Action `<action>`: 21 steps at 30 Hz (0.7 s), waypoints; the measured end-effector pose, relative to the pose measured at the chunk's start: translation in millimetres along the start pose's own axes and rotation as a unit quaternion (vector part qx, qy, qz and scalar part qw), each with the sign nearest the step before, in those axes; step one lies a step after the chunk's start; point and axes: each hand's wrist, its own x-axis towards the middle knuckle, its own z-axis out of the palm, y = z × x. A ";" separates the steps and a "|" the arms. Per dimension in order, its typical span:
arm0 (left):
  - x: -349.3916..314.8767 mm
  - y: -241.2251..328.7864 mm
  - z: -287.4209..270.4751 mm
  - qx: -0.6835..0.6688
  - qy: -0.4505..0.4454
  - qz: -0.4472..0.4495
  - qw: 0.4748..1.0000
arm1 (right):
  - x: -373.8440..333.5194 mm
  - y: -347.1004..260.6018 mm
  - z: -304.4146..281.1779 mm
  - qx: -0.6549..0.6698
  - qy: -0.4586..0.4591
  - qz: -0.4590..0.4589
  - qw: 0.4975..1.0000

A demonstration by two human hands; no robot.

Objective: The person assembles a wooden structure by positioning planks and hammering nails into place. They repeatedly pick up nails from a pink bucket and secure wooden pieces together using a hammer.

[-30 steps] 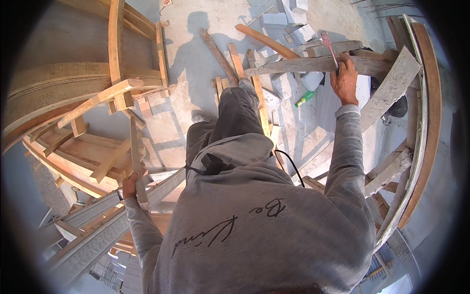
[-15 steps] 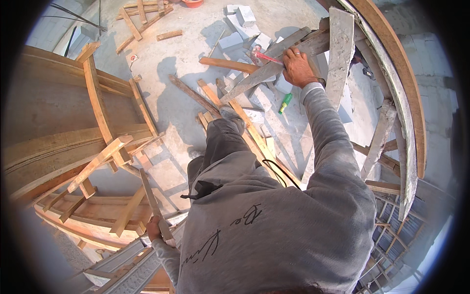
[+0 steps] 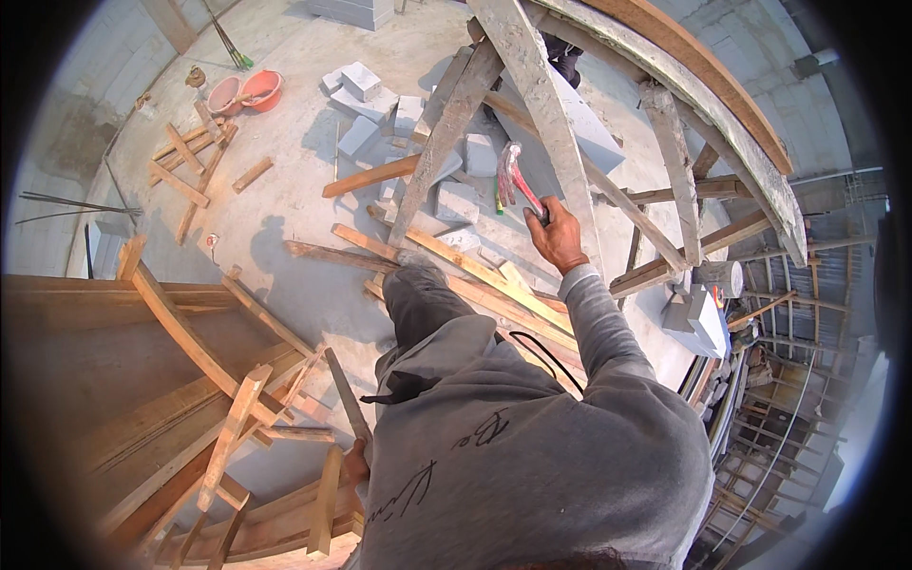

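My right hand (image 3: 556, 237) is closed around the dark grip of a claw hammer (image 3: 516, 179) with a reddish, paint-smeared shaft. The hammer is raised with its head pointing away from me, in front of a weathered, cement-stained plank (image 3: 543, 100). Low on the left, my left hand (image 3: 357, 463), partly hidden by my body, is closed on a narrow wooden strip (image 3: 348, 394) that slants up and forward. Left of that strip stands a frame of curved boards and nailed wooden battens (image 3: 233, 423).
A curved timber form (image 3: 750, 180) with several struts arches over the right side. Pale blocks (image 3: 458, 202) and loose lumber (image 3: 475, 275) litter the floor near my leg. Red tubs (image 3: 261, 90) stand at the far left. A person's dark clothing (image 3: 563, 59) shows behind the form.
My view has swung to the right. The right hand, still gripping the hammer, now holds it head-up, farther from the slanting beam. My left hand keeps the strip, closer to my body.
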 end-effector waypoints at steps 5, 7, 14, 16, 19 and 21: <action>29.8 17.1 -3.0 0.091 -0.025 0.014 0.995 | 22.9 40.6 -55.8 -0.117 -0.041 0.010 0.992; 38.9 17.2 -7.0 0.130 -0.028 0.026 0.991 | 29.5 53.9 -61.0 -0.142 -0.051 -0.026 0.988; 59.7 -5.9 -30.5 0.241 -0.025 0.120 0.963 | 62.5 64.7 -54.3 -0.207 -0.038 -0.020 0.977; 64.1 -12.0 -36.1 0.261 -0.026 0.149 0.954 | 48.0 59.4 -55.3 -0.192 -0.051 -0.045 0.979; 60.4 -14.9 -36.1 0.212 -0.025 0.080 0.974 | 64.5 56.8 -57.3 -0.260 -0.077 -0.006 0.962; 53.0 -6.4 -34.8 0.130 -0.014 -0.032 0.991 | 68.3 55.0 -57.8 -0.278 -0.086 0.022 0.956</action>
